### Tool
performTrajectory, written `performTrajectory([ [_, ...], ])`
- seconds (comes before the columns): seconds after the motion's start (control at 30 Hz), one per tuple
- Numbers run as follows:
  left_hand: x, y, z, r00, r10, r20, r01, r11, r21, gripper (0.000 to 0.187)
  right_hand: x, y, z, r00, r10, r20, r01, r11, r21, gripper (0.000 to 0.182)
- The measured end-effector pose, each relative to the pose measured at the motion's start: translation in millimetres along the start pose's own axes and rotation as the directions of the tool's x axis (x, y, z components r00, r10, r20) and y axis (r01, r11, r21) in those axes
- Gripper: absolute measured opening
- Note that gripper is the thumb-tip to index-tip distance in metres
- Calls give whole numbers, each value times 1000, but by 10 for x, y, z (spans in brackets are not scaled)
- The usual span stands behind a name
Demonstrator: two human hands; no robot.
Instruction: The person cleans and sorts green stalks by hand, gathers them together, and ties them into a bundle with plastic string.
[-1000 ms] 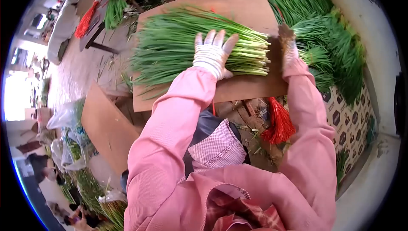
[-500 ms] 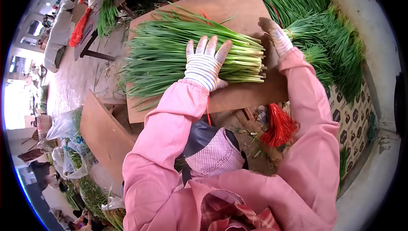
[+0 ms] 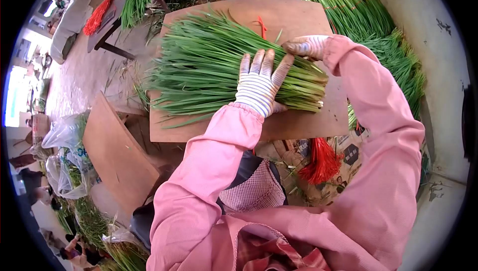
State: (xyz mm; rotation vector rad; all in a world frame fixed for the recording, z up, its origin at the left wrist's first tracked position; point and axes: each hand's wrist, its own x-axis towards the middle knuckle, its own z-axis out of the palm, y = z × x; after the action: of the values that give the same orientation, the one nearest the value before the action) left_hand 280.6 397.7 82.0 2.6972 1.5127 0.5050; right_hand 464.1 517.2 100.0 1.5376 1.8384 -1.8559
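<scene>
Chive bundle (image 3: 219, 67) under left hand (image 3: 260, 84), right hand (image 3: 307, 47) touching

The bundle of chives (image 3: 219, 69) lies across the surface (image 3: 298, 121), cut ends to the right. The left hand (image 3: 259, 84) rests on it near the cut ends, the right hand (image 3: 308, 46) at its far side. More chive bundles (image 3: 378, 27) are stacked right; a tassel of ties (image 3: 321, 161) hangs at the near edge.

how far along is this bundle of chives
Done: the chives are gathered into one bundle on the board, cut ends lined up. In hand: left hand presses it flat, right hand reaches over its top. Left: no tie shows around it; a red string lies beside it.
</scene>
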Motion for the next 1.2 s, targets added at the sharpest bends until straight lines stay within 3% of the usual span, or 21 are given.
performTrajectory([
  [0.03,-11,-32,62,998,-38,-41,35,997,-70,110,3,23,21,947,-257,192,258,966,24,69],
  [0.07,-18,-49,91,998,-49,-49,44,994,-98,107,3,-27,30,945,-321,61,319,867,-384,66],
  [0.13,-27,-69,118,996,-65,-64,55,988,-143,104,-53,-143,160,907,-349,235,402,883,-241,72],
  [0.2,2,-74,134,992,-100,-76,86,983,-163,106,-210,-293,377,970,-218,111,245,849,-469,88],
  [0.23,25,-77,146,991,-113,-70,101,982,-157,107,-199,-344,489,987,-160,-25,96,702,-705,103],
  [0.27,46,-75,157,990,-123,-65,112,982,-151,108,-197,-356,591,972,-207,-113,38,611,-790,107],
  [0.37,83,-61,145,991,-125,-40,119,985,-128,103,-33,-189,599,963,-203,-178,-25,589,-808,104],
  [0.43,124,-61,62,996,-92,5,92,992,-86,100,-9,-137,538,946,-295,-136,128,723,-679,101],
  [0.47,171,-91,-1,996,-91,2,91,992,-84,100,-2,-113,521,945,-298,-137,129,722,-680,101],
  [0.57,390,-263,-341,919,83,385,-30,989,-142,96,-109,-264,533,990,-114,-86,24,728,-685,98],
  [0.67,707,-621,-219,907,211,365,-191,977,-92,105,-147,-349,559,982,-111,-154,-40,675,-737,99],
  [0.7,787,-693,-174,910,255,328,-216,965,-149,107,-180,-393,569,984,-75,-160,-70,665,-743,101],
  [0.73,840,-722,-101,908,262,328,-225,963,-146,107,-188,-394,589,983,-78,-168,-73,669,-740,101],
  [0.8,924,-741,16,811,253,528,-168,964,-204,107,-198,-369,621,969,-86,-232,-120,655,-746,101],
  [0.87,932,-750,71,816,287,502,-209,956,-208,107,-191,-307,624,964,-94,-250,-122,679,-724,104],
  [0.93,967,-687,-67,739,264,620,-154,962,-226,104,-191,-246,655,943,-195,-270,-63,690,-721,103],
  [1.07,809,-619,-191,775,166,610,-30,974,-226,99,-270,-196,721,917,-283,-281,-10,689,-724,101],
  [1.2,653,-578,-229,848,144,510,-40,977,-210,95,-270,-158,736,882,-395,-257,78,659,-748,99],
])
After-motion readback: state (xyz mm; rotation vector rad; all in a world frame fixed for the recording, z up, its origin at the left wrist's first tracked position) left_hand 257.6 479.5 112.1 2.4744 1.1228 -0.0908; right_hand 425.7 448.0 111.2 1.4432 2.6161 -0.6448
